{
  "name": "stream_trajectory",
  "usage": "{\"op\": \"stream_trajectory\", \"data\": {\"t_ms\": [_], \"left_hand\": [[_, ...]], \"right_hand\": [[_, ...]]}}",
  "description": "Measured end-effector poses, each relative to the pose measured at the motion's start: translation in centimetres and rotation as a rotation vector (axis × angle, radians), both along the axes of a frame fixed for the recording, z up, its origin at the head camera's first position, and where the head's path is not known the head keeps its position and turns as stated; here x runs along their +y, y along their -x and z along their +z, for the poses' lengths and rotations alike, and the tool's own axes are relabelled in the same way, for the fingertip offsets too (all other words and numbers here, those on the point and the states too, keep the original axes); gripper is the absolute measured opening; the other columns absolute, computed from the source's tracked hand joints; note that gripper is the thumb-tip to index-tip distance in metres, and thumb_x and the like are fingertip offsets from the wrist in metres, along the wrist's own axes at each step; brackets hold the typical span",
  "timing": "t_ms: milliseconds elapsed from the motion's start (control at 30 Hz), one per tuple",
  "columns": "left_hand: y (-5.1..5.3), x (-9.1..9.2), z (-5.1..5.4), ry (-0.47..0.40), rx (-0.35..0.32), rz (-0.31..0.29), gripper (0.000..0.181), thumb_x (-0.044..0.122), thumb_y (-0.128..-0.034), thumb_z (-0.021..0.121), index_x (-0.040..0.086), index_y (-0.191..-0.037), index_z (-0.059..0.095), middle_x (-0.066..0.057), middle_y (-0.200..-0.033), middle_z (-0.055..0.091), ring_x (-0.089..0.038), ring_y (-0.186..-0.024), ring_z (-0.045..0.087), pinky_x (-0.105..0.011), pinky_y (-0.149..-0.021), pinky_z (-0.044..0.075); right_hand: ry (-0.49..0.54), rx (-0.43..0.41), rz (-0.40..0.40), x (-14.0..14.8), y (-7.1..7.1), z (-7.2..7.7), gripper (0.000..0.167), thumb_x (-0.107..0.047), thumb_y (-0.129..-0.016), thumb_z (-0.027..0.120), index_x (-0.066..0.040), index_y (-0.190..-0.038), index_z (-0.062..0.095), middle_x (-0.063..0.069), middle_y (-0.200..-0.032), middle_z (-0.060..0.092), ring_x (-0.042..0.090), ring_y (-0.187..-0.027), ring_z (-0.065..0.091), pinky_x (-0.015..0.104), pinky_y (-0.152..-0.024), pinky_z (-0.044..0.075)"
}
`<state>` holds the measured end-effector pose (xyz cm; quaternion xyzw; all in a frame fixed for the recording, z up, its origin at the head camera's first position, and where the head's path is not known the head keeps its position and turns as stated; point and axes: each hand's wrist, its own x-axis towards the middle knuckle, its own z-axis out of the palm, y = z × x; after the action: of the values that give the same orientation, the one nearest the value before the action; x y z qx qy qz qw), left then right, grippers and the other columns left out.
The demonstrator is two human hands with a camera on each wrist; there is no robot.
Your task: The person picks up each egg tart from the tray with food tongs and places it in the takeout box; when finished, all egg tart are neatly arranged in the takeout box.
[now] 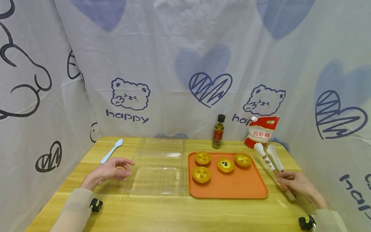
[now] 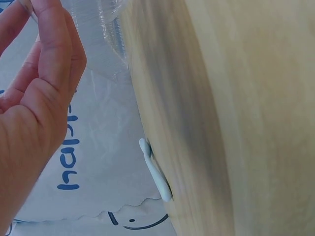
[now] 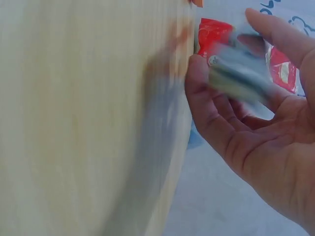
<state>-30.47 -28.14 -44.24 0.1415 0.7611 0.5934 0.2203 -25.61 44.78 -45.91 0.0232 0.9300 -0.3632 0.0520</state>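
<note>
My right hand [image 1: 298, 185] holds a pair of pale tongs [image 1: 275, 157] by the handle end, just right of the orange tray [image 1: 232, 189]. The tongs' two scalloped heads point away from me and stand apart. Up close in the right wrist view, the tongs [image 3: 241, 76] are blurred between thumb and fingers. My left hand [image 1: 111, 170] hovers by the left side of a clear plastic hinged box [image 1: 157, 194], which lies unfolded. Its fingers are loosely bent, with nothing seen in them. On the tray sit several egg tarts [image 1: 201, 175], one [image 1: 225, 165] topped with dark berries.
A light blue spoon [image 1: 111, 151] lies at the table's back left. Behind the tray stand a small black-capped bottle [image 1: 218, 133] and a red and white sugar bag [image 1: 261, 132]. Printed cloth [image 1: 162, 64] encloses the wooden table [image 1: 203, 214] at the back and sides.
</note>
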Motion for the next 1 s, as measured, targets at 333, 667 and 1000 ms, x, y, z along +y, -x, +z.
{"op": "stream_trajectory", "data": {"t_ms": [333,667,1000], "left_hand": [[0.0,0.0,-0.4,0.014,0.006,0.014,0.058,0.005,-0.0870,0.071,-0.013,-0.135,0.044,-0.011,-0.102,0.056,-0.024,-0.088,0.065,-0.041,-0.081,0.062],[0.1,-0.1,-0.8,0.011,0.001,0.026,0.059,0.006,-0.0872,0.071,-0.013,-0.136,0.043,-0.011,-0.101,0.055,-0.023,-0.087,0.065,-0.043,-0.081,0.062],[0.2,0.0,-0.5,0.002,0.005,0.017,0.058,0.004,-0.0865,0.071,-0.014,-0.134,0.044,-0.010,-0.100,0.055,-0.022,-0.085,0.065,-0.042,-0.080,0.062]], "right_hand": [[-0.048,0.129,-0.008,-1.2,-0.3,0.2,0.061,-0.037,-0.089,0.072,0.008,-0.129,0.059,0.012,-0.098,0.060,0.014,-0.072,0.053,0.024,-0.057,0.048],[-0.204,0.236,0.071,-1.9,-0.5,1.0,0.047,-0.037,-0.087,0.074,-0.006,-0.121,0.069,0.002,-0.091,0.056,0.008,-0.076,0.041,0.020,-0.060,0.036],[-0.263,0.235,0.156,-2.2,-0.6,1.6,0.045,-0.037,-0.082,0.078,-0.005,-0.113,0.073,0.009,-0.105,0.067,0.012,-0.086,0.055,0.020,-0.066,0.048]]}}
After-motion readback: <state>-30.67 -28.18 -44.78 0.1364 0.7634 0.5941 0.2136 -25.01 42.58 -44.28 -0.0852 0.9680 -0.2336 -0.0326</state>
